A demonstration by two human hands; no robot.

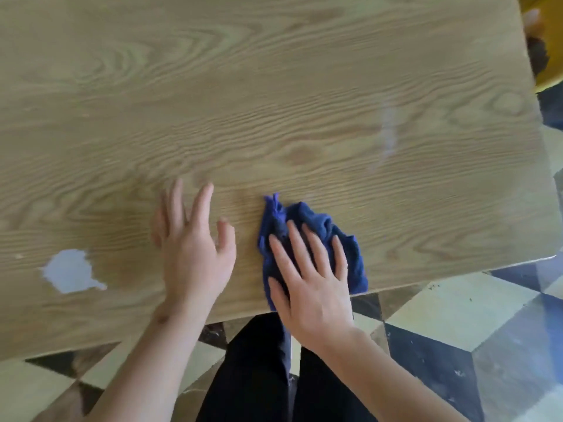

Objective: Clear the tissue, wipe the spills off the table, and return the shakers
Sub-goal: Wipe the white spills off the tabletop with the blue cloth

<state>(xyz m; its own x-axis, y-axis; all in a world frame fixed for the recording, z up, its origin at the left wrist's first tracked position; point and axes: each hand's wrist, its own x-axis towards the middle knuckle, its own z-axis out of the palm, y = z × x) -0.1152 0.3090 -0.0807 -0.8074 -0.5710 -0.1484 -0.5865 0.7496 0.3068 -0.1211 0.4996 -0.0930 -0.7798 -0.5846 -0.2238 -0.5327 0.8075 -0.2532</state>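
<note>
A crumpled blue cloth (307, 217) lies on the wooden table (274, 86) near its front edge. My right hand (310, 278) presses flat on the cloth with fingers spread. My left hand (192, 248) rests flat on the bare wood just left of the cloth, fingers apart, holding nothing. A pale wet spill (71, 271) sits on the table to the left of my left hand. A faint whitish smear (388, 132) streaks the wood farther back on the right. No tissue or shakers are in view.
The table's front edge runs diagonally just under my hands, with a patterned tile floor (457, 324) below. My dark trousers (259, 376) show beneath the edge. A yellow object (545, 41) stands past the table's right corner.
</note>
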